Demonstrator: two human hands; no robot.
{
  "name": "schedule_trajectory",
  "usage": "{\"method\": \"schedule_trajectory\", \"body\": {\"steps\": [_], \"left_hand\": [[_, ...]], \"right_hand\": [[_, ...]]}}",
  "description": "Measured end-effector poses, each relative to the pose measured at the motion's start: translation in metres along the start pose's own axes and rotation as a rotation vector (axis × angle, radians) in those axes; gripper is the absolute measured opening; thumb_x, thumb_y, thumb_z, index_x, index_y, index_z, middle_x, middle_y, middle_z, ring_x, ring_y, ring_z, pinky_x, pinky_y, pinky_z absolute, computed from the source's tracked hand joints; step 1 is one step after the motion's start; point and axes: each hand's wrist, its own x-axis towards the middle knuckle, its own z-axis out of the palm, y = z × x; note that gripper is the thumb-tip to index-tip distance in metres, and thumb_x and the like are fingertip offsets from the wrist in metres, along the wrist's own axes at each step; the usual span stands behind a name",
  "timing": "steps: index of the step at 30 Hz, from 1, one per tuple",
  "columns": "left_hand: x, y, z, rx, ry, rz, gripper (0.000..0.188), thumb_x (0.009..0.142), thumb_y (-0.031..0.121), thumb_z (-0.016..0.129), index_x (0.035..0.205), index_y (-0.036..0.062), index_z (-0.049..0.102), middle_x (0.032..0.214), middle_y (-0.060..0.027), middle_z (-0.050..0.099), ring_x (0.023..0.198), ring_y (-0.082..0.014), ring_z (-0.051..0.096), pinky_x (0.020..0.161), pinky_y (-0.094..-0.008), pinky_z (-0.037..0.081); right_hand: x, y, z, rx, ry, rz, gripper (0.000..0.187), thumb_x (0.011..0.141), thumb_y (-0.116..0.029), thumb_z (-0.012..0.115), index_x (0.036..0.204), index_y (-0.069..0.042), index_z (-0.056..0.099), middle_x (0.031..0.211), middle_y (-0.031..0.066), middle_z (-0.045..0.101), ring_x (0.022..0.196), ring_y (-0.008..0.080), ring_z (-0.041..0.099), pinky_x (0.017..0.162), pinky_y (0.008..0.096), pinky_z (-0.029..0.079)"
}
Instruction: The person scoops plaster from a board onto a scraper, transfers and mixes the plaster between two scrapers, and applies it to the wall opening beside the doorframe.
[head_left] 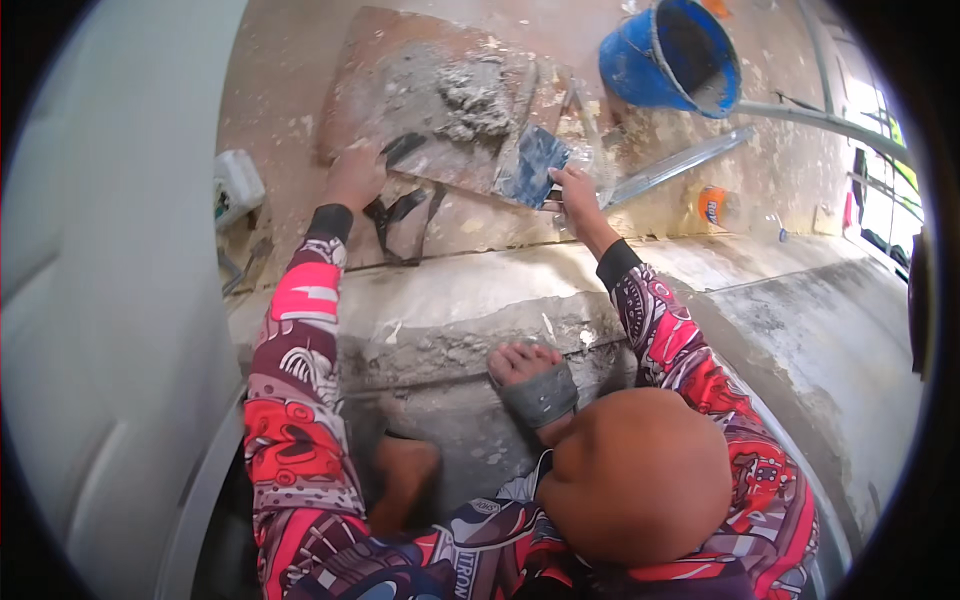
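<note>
One mottled blue-grey flat blade (536, 166) held in right hand (575, 196); left hand (354, 176) gripping dark tool (404, 149).

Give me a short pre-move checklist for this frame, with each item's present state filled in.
1. Right hand gripping the flat blade: ok, fingers closed at its near side.
2. Left hand gripping the dark object at its fingers: cannot tell, blurred.
3. Grey mix within the board's edges: ok, heaped on it.
4. Metal bar well away from the right hand: not ok, its near end lies close by.
5. Blue bucket fill level: cannot tell, shadowed inside.
</note>
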Motion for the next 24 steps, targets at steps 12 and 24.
{"method": "schedule_trajectory", "body": {"steps": [12, 24], "left_hand": [[0.071, 0.047, 0.086, -0.046, 0.205, 0.082, 0.025, 0.085, 0.014, 0.058, 0.107, 0.0027, 0.064, 0.098, -0.021, 0.065, 0.092, -0.0394, 0.064, 0.08, -0.0481, 0.052], [0.071, 0.077, 0.126, 0.25, 0.148, 0.237, 0.011, 0.084, 0.012, 0.057, 0.095, 0.0094, 0.057, 0.093, -0.0107, 0.058, 0.085, -0.0294, 0.064, 0.068, -0.0415, 0.054]], "right_hand": [[0.046, -0.024, -0.055, -0.062, 0.115, -0.237, 0.017, 0.09, -0.015, 0.06, 0.083, 0.0, 0.062, 0.078, -0.0008, 0.058, 0.07, 0.0085, 0.049, 0.065, 0.0275, 0.039], [0.039, -0.035, -0.043, -0.22, 0.122, -0.23, 0.019, 0.09, -0.016, 0.059, 0.088, 0.002, 0.064, 0.077, -0.0003, 0.056, 0.068, 0.0089, 0.045, 0.062, 0.0265, 0.038]]}}
